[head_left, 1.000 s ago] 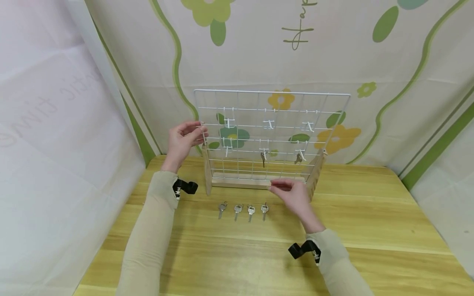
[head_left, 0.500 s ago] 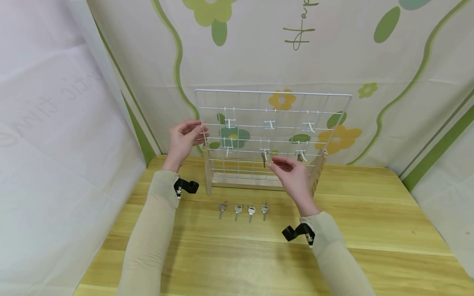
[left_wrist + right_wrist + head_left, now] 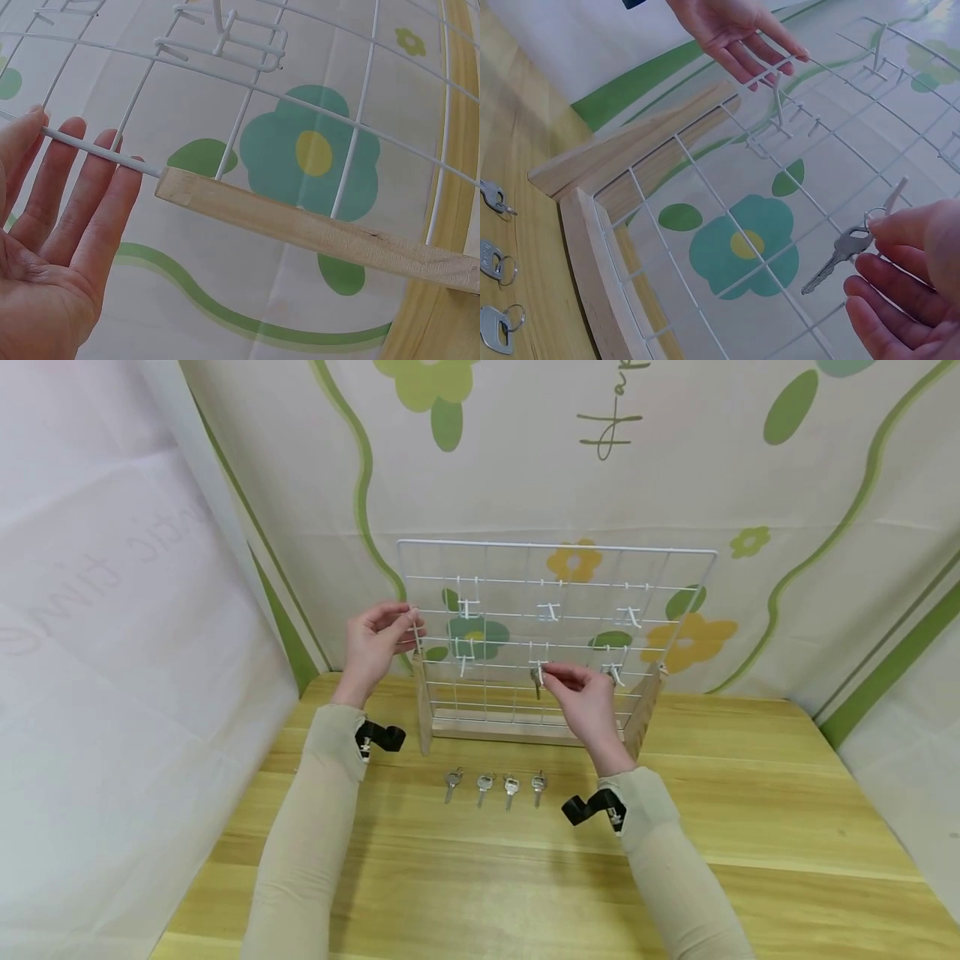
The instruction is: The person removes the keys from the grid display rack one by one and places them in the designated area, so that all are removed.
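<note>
Head view shows the left hand (image 3: 378, 639) steadying the wire grid (image 3: 555, 547), fingers straight in the left wrist view, while the right wrist view shows the right hand (image 3: 907, 292) pinching the hooked key (image 3: 838, 259), best lifted off gently.

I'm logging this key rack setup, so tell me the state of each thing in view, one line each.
wire rack: upright in its wooden base on the table.
hanging key: on a lower-row hook, ring pinched by the right hand.
left hand: fingers straight, touching the rack's left edge.
four keys: lying in a row on the table, untouched.
other hooks: no keys on them.
</note>
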Demonstrator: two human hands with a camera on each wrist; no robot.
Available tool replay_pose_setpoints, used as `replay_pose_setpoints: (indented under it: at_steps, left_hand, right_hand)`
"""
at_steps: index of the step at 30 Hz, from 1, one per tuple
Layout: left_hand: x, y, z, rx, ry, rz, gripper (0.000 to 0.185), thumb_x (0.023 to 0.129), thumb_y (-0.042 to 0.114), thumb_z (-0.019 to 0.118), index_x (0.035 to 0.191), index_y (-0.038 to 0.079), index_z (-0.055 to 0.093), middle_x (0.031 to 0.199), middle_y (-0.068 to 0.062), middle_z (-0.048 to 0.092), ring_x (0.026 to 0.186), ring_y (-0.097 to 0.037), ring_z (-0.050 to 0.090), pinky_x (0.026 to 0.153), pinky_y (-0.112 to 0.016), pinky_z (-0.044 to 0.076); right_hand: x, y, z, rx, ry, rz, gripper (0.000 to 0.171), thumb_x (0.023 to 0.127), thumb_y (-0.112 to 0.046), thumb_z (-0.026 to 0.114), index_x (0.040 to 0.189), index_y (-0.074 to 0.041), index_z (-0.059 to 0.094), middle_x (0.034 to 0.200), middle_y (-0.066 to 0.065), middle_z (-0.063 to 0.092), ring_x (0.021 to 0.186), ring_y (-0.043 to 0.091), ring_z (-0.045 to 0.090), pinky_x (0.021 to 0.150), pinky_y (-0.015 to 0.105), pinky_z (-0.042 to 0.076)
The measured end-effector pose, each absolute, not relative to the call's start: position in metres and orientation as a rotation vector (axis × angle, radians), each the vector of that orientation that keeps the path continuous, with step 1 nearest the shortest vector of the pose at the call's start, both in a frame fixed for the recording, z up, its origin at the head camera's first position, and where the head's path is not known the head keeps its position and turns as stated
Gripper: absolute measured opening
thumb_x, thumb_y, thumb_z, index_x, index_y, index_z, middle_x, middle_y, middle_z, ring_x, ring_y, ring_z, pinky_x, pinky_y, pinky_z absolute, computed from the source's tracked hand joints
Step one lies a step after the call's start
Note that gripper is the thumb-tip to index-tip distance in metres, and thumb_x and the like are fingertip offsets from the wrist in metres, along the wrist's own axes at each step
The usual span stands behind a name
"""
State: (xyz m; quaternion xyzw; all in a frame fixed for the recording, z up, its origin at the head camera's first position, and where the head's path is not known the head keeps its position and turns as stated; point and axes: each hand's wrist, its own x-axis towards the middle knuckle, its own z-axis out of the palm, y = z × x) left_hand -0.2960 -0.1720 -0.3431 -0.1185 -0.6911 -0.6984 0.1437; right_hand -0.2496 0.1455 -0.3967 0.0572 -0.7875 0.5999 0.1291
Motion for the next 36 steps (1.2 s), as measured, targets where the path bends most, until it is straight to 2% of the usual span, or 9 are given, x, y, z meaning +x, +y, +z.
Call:
replay_pose_setpoints:
  at_steps: [5, 11, 17, 24, 28, 36]
  left_hand:
    - [-0.295, -0.172, -0.344, -0.340, -1.996, -2.009, 0.022, 0.098, 0.022, 0.073, 0.111, 0.004, 0.072, 0.103, -0.012, 0.075, 0.098, -0.040, 0.071, 0.079, -0.036, 0.063]
    - [-0.296, -0.171, -0.345, -0.347, -2.008, -1.992, 0.027, 0.098, 0.022, 0.072, 0.114, 0.000, 0.071, 0.103, -0.012, 0.075, 0.095, -0.034, 0.073, 0.079, -0.035, 0.063]
    - [-0.296, -0.172, -0.346, -0.340, -2.010, -1.994, 0.025, 0.098, 0.023, 0.072, 0.112, 0.003, 0.072, 0.104, -0.013, 0.074, 0.098, -0.040, 0.071, 0.079, -0.036, 0.063]
    - [-0.296, -0.172, -0.345, -0.357, -2.013, -1.988, 0.026, 0.098, 0.024, 0.072, 0.113, 0.003, 0.071, 0.104, -0.013, 0.074, 0.096, -0.034, 0.073, 0.080, -0.036, 0.063]
    - [-0.296, -0.172, -0.346, -0.356, -2.010, -1.992, 0.027, 0.098, 0.025, 0.072, 0.114, 0.002, 0.071, 0.104, -0.013, 0.074, 0.096, -0.035, 0.073, 0.080, -0.036, 0.063]
    - [-0.295, -0.172, -0.345, -0.364, -2.005, -2.004, 0.032, 0.098, 0.023, 0.072, 0.117, -0.003, 0.069, 0.104, -0.013, 0.074, 0.091, -0.025, 0.074, 0.080, -0.035, 0.063]
  right_hand:
    - [-0.250, 0.145, -0.397, 0.155, -2.280, 1.744, 0.017, 0.097, -0.015, 0.074, 0.110, -0.004, 0.077, 0.106, 0.009, 0.074, 0.092, 0.020, 0.067, 0.075, 0.021, 0.055]
    - [-0.250, 0.144, -0.397, 0.138, -2.272, 1.753, 0.016, 0.096, -0.015, 0.075, 0.107, -0.003, 0.077, 0.105, 0.010, 0.073, 0.092, 0.021, 0.067, 0.075, 0.021, 0.056]
    - [-0.248, 0.145, -0.397, 0.151, -2.279, 1.755, 0.017, 0.096, -0.016, 0.075, 0.108, -0.004, 0.076, 0.107, 0.008, 0.073, 0.093, 0.020, 0.067, 0.076, 0.021, 0.056]
    - [-0.246, 0.146, -0.396, 0.193, -2.279, 1.738, 0.015, 0.096, -0.016, 0.075, 0.105, -0.004, 0.076, 0.106, 0.009, 0.073, 0.092, 0.021, 0.067, 0.075, 0.021, 0.057]
    - [-0.244, 0.147, -0.395, 0.208, -2.279, 1.717, 0.014, 0.096, -0.015, 0.075, 0.104, -0.004, 0.076, 0.106, 0.009, 0.073, 0.090, 0.020, 0.067, 0.076, 0.021, 0.057]
    - [-0.236, 0.147, -0.396, 0.246, -2.287, 1.698, 0.011, 0.096, -0.015, 0.076, 0.101, -0.005, 0.075, 0.106, 0.005, 0.073, 0.091, 0.019, 0.067, 0.077, 0.022, 0.058]
